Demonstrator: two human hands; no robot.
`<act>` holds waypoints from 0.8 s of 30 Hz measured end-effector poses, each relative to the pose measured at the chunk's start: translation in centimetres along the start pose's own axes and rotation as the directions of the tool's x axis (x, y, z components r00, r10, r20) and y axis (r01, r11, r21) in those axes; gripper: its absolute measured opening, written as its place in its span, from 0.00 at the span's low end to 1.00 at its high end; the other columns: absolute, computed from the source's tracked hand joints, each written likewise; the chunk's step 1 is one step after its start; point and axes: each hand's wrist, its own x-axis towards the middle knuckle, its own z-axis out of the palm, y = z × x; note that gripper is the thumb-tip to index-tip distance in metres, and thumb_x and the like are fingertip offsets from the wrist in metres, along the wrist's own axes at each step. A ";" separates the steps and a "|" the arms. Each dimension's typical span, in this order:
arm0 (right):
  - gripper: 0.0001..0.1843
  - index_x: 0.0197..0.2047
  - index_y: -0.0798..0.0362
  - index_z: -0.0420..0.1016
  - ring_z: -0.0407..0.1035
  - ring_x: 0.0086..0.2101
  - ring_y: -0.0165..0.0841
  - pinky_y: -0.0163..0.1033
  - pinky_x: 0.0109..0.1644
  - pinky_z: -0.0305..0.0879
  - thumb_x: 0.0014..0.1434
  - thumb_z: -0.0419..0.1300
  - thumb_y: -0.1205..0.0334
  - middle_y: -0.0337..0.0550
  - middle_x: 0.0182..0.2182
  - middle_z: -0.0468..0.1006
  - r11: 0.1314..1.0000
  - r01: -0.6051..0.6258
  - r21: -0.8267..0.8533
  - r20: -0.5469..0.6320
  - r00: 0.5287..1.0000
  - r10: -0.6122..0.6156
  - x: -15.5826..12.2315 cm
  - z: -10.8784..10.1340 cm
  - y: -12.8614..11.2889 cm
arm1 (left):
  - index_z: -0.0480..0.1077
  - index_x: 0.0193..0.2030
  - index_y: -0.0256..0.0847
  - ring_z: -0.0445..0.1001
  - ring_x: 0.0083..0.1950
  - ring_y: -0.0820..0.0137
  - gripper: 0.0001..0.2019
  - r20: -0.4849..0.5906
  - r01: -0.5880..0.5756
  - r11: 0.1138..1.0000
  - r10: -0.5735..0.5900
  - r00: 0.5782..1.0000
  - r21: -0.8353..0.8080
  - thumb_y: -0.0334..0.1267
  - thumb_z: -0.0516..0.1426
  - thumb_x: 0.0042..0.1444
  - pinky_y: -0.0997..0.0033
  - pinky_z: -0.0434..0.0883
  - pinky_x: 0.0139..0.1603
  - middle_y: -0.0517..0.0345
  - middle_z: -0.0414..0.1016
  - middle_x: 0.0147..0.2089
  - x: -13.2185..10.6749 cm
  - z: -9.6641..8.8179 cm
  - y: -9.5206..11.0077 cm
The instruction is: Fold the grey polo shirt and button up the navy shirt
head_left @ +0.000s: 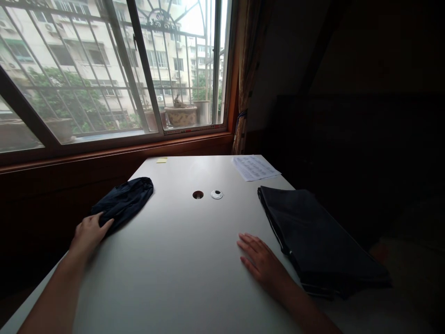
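A crumpled dark blue cloth piece with a gathered-looking far end lies at the left edge of the white table. My left hand is at its near end, fingers bent over the fabric and thumb on the side toward the middle. Part of the cloth there is hidden under the fingers. On the right, my right hand rests palm down on the tabletop with its fingers stretched out, holding nothing. Just beyond it, to the right, lies a flat stack of dark folded fabric, which the hand does not touch.
The white table has a round cable hole and, beside it, a round cover. Printed sheets lie at the far right corner, a yellow sticky note at the far left. A barred window stands behind.
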 end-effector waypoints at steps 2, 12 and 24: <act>0.23 0.65 0.45 0.66 0.58 0.64 0.43 0.56 0.68 0.56 0.68 0.51 0.55 0.45 0.65 0.64 1.000 0.003 0.007 -0.007 1.000 -0.003 0.0 0.0 0.1 | 0.60 0.67 0.30 0.63 0.63 0.41 0.37 0.067 0.011 1.000 -0.011 0.998 0.014 0.58 0.49 0.60 0.43 0.64 0.59 0.33 0.62 0.66 -0.4 0.8 -2.0; 0.23 0.64 0.44 0.66 0.58 0.64 0.43 0.56 0.67 0.56 0.68 0.50 0.53 0.44 0.66 0.64 1.000 -0.006 0.003 -0.006 1.000 0.006 -0.1 0.3 0.3 | 0.72 0.56 0.40 0.72 0.58 0.53 0.22 -0.106 -0.319 0.948 0.317 0.942 0.004 0.45 0.51 0.58 0.55 0.67 0.61 0.49 0.74 0.59 -5.4 1.2 1.8; 0.22 0.62 0.45 0.69 0.60 0.62 0.43 0.54 0.66 0.59 0.65 0.55 0.60 0.44 0.61 0.70 0.997 0.003 0.075 0.052 0.999 -0.006 1.1 -1.0 -1.1 | 0.73 0.51 0.46 0.75 0.54 0.60 0.17 -0.146 -0.701 0.632 0.699 0.700 -0.330 0.29 0.54 0.56 0.59 0.74 0.54 0.54 0.78 0.53 -13.9 2.4 12.9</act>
